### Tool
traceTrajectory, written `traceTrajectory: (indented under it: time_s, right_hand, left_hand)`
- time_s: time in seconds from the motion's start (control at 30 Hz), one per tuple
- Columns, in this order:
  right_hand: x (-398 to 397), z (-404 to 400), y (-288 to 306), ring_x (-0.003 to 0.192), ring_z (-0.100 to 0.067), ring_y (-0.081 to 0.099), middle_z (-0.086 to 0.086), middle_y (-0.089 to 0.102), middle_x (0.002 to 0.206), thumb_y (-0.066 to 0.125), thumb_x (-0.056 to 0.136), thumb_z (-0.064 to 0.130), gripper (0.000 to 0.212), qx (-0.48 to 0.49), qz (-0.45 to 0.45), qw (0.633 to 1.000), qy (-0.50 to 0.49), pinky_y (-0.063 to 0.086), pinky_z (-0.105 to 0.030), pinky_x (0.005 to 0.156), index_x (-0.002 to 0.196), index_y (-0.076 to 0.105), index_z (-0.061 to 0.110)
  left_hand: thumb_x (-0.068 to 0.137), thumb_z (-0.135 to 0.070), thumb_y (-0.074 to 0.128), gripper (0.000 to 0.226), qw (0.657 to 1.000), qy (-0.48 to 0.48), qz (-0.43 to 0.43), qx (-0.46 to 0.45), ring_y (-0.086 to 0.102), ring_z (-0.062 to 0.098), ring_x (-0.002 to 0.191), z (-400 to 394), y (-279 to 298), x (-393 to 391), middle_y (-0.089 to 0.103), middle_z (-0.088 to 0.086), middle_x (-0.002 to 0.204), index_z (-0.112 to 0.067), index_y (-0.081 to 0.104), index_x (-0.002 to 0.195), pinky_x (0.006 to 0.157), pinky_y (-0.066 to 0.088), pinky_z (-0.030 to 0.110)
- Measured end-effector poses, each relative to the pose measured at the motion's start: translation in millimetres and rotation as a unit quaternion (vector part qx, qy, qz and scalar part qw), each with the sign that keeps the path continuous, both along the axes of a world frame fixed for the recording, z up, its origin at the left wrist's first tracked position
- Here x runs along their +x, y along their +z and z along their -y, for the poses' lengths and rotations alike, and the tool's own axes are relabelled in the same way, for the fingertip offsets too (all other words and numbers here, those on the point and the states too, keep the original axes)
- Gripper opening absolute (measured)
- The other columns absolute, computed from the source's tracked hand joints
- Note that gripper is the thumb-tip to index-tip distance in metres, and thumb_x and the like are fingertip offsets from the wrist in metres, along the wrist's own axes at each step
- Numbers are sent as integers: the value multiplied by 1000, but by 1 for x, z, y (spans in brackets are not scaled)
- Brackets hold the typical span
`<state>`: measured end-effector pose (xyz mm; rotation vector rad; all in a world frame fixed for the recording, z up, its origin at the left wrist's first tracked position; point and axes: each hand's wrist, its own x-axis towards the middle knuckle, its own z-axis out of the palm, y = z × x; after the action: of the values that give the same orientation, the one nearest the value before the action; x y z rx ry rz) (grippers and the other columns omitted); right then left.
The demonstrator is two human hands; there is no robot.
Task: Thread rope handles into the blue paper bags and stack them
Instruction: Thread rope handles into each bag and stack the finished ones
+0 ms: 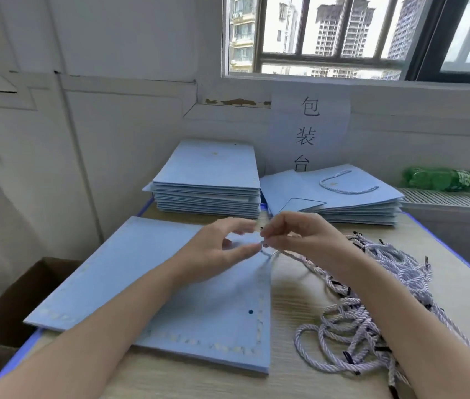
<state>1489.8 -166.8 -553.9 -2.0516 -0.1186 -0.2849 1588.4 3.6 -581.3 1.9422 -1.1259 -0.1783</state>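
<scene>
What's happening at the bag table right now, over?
Right hand pinches a rope end. Left hand open over the flat blue bag. Nothing in the way.

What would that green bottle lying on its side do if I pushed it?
The green bottle would probably roll, since it is round and lies on its side. It looks like plastic, so likely light and unlikely to break. How full it is cannot be told.

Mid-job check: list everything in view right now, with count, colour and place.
blue bag: one, flat, near left of table.
unthreaded stack: one pile, blue, far centre.
finished stack: one pile, blue, far right, rope handle on top.
rope pile: many, white with dark tips, right of bag.
green bottle: one, lying on the ledge at far right.
paper sign: one, white, on wall.
cardboard box: one, brown, floor left.
left hand: fingers curled, at rope end.
right hand: pinching a rope.
</scene>
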Motion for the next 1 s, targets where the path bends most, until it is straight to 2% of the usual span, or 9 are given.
traceTrajectory:
  time_s: [0.07,0.13,0.2,0.33,0.4,0.47,0.67,0.8,1.0]
  right_hand:
    - [2,-5,-2,65,-8,52,-3,63,75,65,83,1,16,22,5,1000,3,41,-17,62,79,64,16]
    - [2,-6,-4,52,-3,45,-2,61,69,62,86,1,13,47,-18,999,0,36,-13,50,83,59,13]
    - [0,-2,-2,49,-5,44,-2,62,65,64,86,9,9,37,-76,996,3,34,-15,48,89,56,12]
    - [-2,17,-3,57,-5,49,9,60,66,66,85,25,8,-261,-171,948,-58,34,-18,53,85,58,27]
    - [-1,31,-5,64,-6,51,10,55,72,61,86,19,15,-359,-168,909,-130,38,-21,56,78,56,30]
    - [-2,41,-7,72,-13,53,9,54,75,57,85,15,21,-372,-159,893,-199,46,-29,64,73,53,31]
    - [4,18,-14,69,-3,48,9,55,86,57,89,13,13,-264,-24,949,-171,38,-13,61,96,63,23]
    - [14,8,-26,82,-10,47,7,44,101,55,93,21,32,-330,-65,931,-146,38,-22,76,124,56,29]
    - [15,13,-24,78,-10,46,9,46,91,57,92,23,3,-307,-40,934,-177,36,-23,69,89,58,22]
  left_hand:
    - [86,-30,69,24,996,-41,-83,-13,64,8,94,2,0,-8,69,-5,100,-21,65,108,83,49,21]
    - [88,-17,67,5,997,-41,-68,-19,59,7,67,3,0,-12,66,-4,72,-18,66,84,67,46,19]
    - [92,-12,59,21,999,21,-19,-27,47,1,53,5,1,-8,55,-7,60,-19,60,72,58,38,17]
    - [96,-8,50,26,961,176,-129,-172,48,3,43,-3,10,13,52,-1,57,-14,54,71,49,40,19]
    - [96,-12,50,25,947,224,-150,-175,49,2,42,-9,9,23,54,-1,60,-14,55,72,45,39,16]
    - [95,-18,55,25,951,230,-152,-141,50,6,47,-10,6,24,55,-1,63,-14,59,71,48,39,19]
    - [88,-33,66,28,974,225,-27,-6,52,10,60,-4,-1,12,64,0,67,-11,65,71,57,40,24]
    - [85,-33,69,27,982,183,19,42,48,-1,53,-6,0,9,57,-11,57,-18,62,64,53,35,12]
    - [85,-31,68,15,985,165,41,28,49,-1,57,-3,-2,6,58,-12,62,-19,69,76,56,36,12]
